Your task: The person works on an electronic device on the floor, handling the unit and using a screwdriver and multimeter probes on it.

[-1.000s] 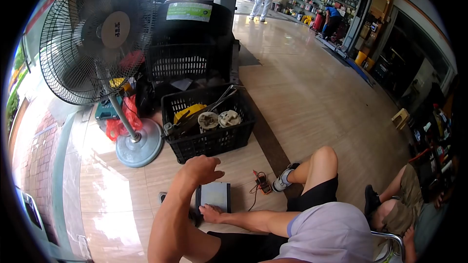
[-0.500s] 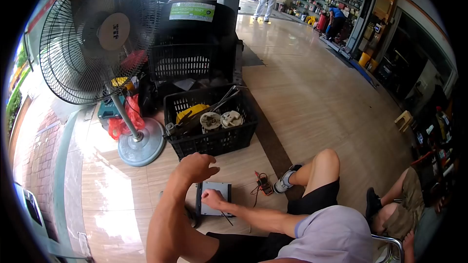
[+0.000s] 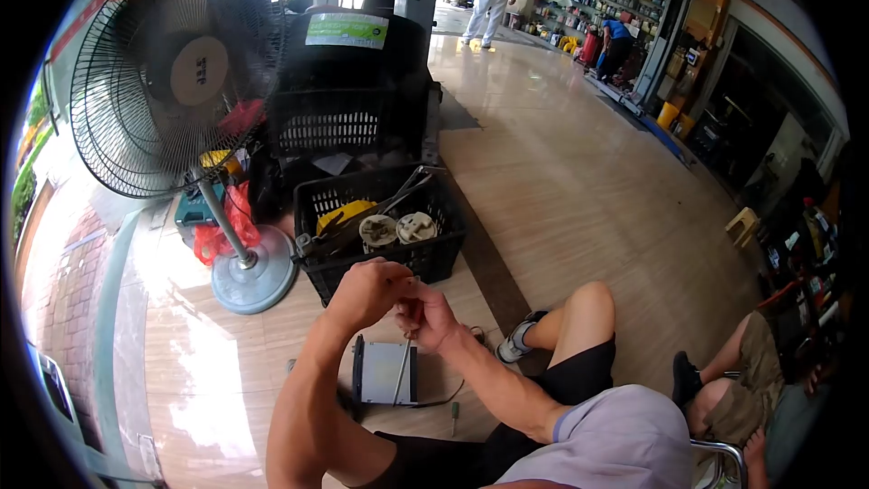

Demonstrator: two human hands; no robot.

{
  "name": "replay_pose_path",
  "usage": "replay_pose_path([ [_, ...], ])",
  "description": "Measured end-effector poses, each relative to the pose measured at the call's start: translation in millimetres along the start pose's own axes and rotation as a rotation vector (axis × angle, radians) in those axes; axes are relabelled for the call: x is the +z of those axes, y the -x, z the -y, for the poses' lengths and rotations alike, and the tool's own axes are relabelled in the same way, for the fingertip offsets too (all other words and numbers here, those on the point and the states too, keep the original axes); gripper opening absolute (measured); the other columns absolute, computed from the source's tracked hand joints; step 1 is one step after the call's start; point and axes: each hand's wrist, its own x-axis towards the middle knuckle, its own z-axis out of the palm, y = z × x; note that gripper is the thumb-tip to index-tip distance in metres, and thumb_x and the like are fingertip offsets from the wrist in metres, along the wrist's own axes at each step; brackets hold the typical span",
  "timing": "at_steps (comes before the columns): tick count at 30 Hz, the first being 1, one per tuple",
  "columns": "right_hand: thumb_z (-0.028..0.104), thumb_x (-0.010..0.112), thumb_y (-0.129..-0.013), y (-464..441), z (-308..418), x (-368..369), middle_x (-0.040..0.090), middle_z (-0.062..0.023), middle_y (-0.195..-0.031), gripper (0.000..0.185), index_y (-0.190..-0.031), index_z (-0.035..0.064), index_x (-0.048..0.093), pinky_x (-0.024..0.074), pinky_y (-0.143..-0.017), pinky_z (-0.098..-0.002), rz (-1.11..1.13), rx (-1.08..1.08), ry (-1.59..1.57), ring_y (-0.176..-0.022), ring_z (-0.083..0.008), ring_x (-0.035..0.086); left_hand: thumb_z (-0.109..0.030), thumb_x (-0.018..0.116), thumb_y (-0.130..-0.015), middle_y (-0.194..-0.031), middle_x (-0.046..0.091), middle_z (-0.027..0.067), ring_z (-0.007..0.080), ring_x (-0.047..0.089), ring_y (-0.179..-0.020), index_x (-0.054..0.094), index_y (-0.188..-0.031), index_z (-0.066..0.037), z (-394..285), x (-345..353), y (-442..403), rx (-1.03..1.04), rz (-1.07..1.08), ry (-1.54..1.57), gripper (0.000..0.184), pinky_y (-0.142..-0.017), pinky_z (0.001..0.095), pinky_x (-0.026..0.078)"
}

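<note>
My left hand (image 3: 369,292) is closed, its fingertips against those of my right hand; what it pinches, if anything, is too small to tell. My right hand (image 3: 427,315) has its fingers curled round the upper end of a thin rod (image 3: 402,369), which slants down in front of a flat grey metal box (image 3: 384,373). This box lies on the floor below both hands. To its right, a small tool with a green handle (image 3: 454,411) lies on the tiles, near a thin dark cable (image 3: 444,401).
A black crate (image 3: 389,263) holding white round parts, a yellow item and metal arms stands just beyond my hands. The standing fan's base (image 3: 253,276) is left of it. A seated person's leg (image 3: 724,364) shows at right; two people are farther back.
My right hand has risen from the grey box to meet my left hand, and the thin rod now hangs from it. The green-handled tool has come into view on the floor.
</note>
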Motion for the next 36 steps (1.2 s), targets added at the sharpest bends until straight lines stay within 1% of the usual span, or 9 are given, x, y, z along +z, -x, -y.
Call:
replay_pose_path([
  [5, 0.019, 0.069, -0.092, 10, 13, 12, 0.056, 0.0044, -0.073, 0.009, -0.101, 0.0171, 0.066, 0.0303, -0.042, -0.0223, 0.048, -0.048, -0.008, -0.057, -0.0058, 0.049, -0.019, 0.071, -0.090, -0.094, 0.073, 0.0180, 0.0334, 0.072, -0.092, 0.077, -0.105, -0.004, -10, -2, 1, -0.029, -0.014, 0.106, 0.022, -0.082, 0.0388, 0.056],
  [11, 0.020, 0.067, -0.092, 1, 11, -5, 0.054, 0.0039, -0.069, 0.017, -0.109, 0.0241, 0.071, 0.0288, -0.040, -0.0239, 0.045, -0.052, -0.038, -0.047, -0.0087, 0.043, -0.010, 0.073, -0.092, -0.093, 0.074, 0.0142, 0.0209, 0.074, -0.087, 0.076, -0.109, -0.002, -8, 0, 3, -0.100, 0.015, 0.339, 0.019, -0.077, 0.0322, 0.056],
  [14, 0.021, 0.067, -0.093, 2, 11, -2, 0.053, 0.0038, -0.068, 0.017, -0.107, 0.0276, 0.072, 0.0287, -0.039, -0.0245, 0.058, -0.058, -0.028, -0.045, -0.0093, 0.041, -0.007, 0.073, -0.093, -0.092, 0.070, 0.0096, 0.0134, 0.067, -0.083, 0.074, -0.106, 0.004, -14, -2, 5, -0.094, -0.040, 0.343, 0.017, -0.074, 0.0301, 0.055],
  [18, 0.021, 0.067, -0.094, 7, 17, 5, 0.052, 0.0041, -0.068, 0.017, -0.108, 0.0283, 0.072, 0.0286, -0.039, -0.0238, 0.088, -0.081, -0.002, -0.045, -0.0094, 0.041, -0.009, 0.072, -0.094, -0.094, 0.070, 0.0098, 0.0144, 0.068, -0.086, 0.073, -0.104, 0.006, -16, 0, 4, -0.170, -0.027, 0.544, 0.017, -0.076, 0.0302, 0.055],
  [23, 0.015, 0.066, -0.097, 13, 28, 13, 0.059, 0.0045, -0.080, 0.023, -0.119, 0.0223, 0.069, 0.0314, -0.040, -0.0200, 0.128, -0.115, -0.051, -0.057, -0.0050, 0.050, -0.012, 0.075, -0.094, -0.092, 0.070, 0.0097, 0.0160, 0.068, -0.087, 0.074, -0.100, 0.005, 0, 16, -4, -0.146, -0.088, 0.652, 0.018, -0.080, 0.0291, 0.054],
  [27, 0.013, 0.065, -0.098, 18, 38, 15, 0.063, 0.0041, -0.089, 0.030, -0.128, 0.0181, 0.063, 0.0348, -0.041, -0.0181, 0.193, -0.127, -0.053, -0.065, -0.0021, 0.053, -0.013, 0.073, -0.095, -0.091, 0.071, 0.0075, 0.0140, 0.067, -0.085, 0.074, -0.101, 0.005, -4, 23, -8, -0.137, -0.111, 0.719, 0.019, -0.079, 0.0283, 0.054],
  [32, 0.014, 0.069, -0.096, 17, 46, 14, 0.062, 0.0024, -0.086, 0.029, -0.124, 0.0145, 0.062, 0.0351, -0.041, -0.0191, 0.111, -0.129, 0.075, -0.062, -0.0041, 0.053, -0.015, 0.069, -0.099, -0.091, 0.073, 0.0043, 0.0108, 0.065, -0.085, 0.072, -0.100, 0.006, -7, 19, -12, -0.197, -0.039, 0.820, 0.021, -0.077, 0.0274, 0.055],
  [33, 0.014, 0.070, -0.095, 16, 45, 13, 0.062, 0.0017, -0.085, 0.029, -0.123, 0.0134, 0.062, 0.0350, -0.041, -0.0199, 0.071, -0.128, 0.120, -0.061, -0.0049, 0.053, -0.017, 0.069, -0.099, -0.087, 0.073, 0.0074, 0.0126, 0.067, -0.081, 0.072, -0.100, 0.005, -4, 19, -12, -0.194, -0.066, 0.725, 0.022, -0.075, 0.0295, 0.055],
  [36, 0.014, 0.072, -0.092, 20, 42, 4, 0.059, -0.0009, -0.078, 0.031, -0.120, 0.0110, 0.060, 0.0335, -0.041, -0.0242, -0.205, -0.018, 0.444, -0.057, -0.0086, 0.052, -0.019, 0.068, -0.097, -0.079, 0.072, 0.0131, 0.0186, 0.069, -0.075, 0.072, -0.101, 0.004, -9, -5, -6, -0.270, -0.062, 0.163, 0.024, -0.072, 0.0329, 0.055],
])
